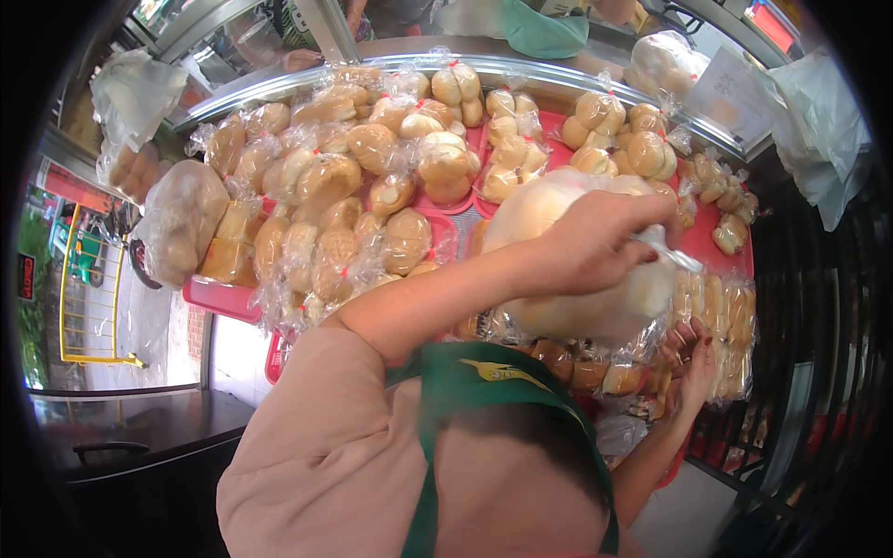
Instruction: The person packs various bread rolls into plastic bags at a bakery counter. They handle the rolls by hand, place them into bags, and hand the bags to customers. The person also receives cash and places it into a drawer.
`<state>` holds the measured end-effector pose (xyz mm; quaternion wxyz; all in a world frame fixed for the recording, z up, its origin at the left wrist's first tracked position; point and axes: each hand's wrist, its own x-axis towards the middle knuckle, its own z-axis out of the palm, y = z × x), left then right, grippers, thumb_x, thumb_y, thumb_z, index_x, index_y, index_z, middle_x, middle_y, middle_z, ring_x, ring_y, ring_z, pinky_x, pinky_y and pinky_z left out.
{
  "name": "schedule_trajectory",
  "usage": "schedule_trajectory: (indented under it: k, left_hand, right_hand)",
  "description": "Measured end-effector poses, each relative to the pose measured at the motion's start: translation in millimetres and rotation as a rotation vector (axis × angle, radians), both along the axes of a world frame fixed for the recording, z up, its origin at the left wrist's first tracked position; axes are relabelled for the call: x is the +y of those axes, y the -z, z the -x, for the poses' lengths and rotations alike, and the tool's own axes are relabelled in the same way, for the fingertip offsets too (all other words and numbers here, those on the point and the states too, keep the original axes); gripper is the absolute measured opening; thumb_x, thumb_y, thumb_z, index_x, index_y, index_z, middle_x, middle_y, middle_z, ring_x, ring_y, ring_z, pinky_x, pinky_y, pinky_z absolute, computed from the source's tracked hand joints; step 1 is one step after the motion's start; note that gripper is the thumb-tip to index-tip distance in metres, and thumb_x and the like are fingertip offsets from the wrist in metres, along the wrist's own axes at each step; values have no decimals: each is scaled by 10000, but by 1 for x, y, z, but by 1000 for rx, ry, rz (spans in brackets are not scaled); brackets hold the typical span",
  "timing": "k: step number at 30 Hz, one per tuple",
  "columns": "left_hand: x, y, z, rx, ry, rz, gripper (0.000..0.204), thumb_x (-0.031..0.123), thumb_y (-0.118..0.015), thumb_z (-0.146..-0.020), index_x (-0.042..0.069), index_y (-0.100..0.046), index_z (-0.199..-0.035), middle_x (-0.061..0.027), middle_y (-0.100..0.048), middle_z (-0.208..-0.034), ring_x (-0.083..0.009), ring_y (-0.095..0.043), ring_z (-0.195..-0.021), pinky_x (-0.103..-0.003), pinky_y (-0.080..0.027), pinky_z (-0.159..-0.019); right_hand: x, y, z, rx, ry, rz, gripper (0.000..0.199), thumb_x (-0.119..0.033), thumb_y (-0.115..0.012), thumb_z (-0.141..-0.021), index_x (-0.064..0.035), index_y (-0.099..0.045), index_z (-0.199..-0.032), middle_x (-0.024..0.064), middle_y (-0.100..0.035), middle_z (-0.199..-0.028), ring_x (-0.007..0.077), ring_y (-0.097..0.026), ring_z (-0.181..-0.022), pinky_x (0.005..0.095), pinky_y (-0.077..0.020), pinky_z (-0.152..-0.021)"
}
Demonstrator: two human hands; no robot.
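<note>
At centre right of the frame, the left hand (595, 244) closes its fingers on the twisted neck of a clear plastic bag of pale buns (577, 279), held above the red tray (223, 299). Lower right, the right hand (690, 358) lies half open, fingertips touching wrapped long rolls (721, 316). Glossy bagged round buns (372, 186) crowd the tray edge to edge.

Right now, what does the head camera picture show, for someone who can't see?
Two hands hold a big clear bag of buns: left hand on top, right hand underneath. Beyond are red trays piled with bagged bread rolls.
</note>
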<state>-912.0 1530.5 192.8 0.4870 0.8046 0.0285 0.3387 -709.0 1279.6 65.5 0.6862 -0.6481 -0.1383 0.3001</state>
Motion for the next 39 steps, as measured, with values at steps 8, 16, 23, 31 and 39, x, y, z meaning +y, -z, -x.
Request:
schedule_trajectory:
  k: [8,16,23,31,39]
  left_hand:
    - [-17,-72,-18,-383,-18,-185,205,43,-679,-775,119,-612,-954,-127,-651,-815,-367,-624,-832,-452,-479,-708]
    - [-31,-50,-33,325,88,-712,330,307,-699,-843,141,-636,-1121,-109,-615,-1055,-346,-589,-993,-476,-447,-862]
    - [45,-14,2,170,-85,-178,365,109,-710,-843,78,-613,-1193,-103,-620,-1111,-261,-610,-1014,-393,-484,-875]
    - [120,-70,39,-424,-1025,-672,611,111,-769,-788,44,-469,-1316,-164,-530,-1238,-310,-509,-1181,-406,-446,-950]
    - [225,-157,9,-249,-1585,-785,1010,237,-804,-731,107,-195,-1527,-264,-425,-1425,-461,-444,-1280,-503,-387,-1036]
  right_hand:
    - [44,36,38,802,108,-582,531,-471,-494,-997,-88,-481,-1364,118,-549,-1329,303,-526,-1234,501,-469,-989]
    - [61,53,72,918,27,-604,529,-471,-495,-993,-89,-486,-1358,119,-549,-1331,304,-525,-1236,505,-465,-994]
    - [69,67,70,953,-23,-605,527,-471,-495,-989,-91,-490,-1353,119,-549,-1332,304,-523,-1238,509,-462,-999]
    - [83,69,72,982,-23,-590,524,-471,-496,-985,-92,-494,-1347,120,-548,-1333,305,-522,-1240,512,-458,-1004]
    - [93,65,74,976,-58,-605,522,-471,-496,-981,-94,-499,-1342,121,-548,-1334,305,-520,-1242,516,-455,-1009]
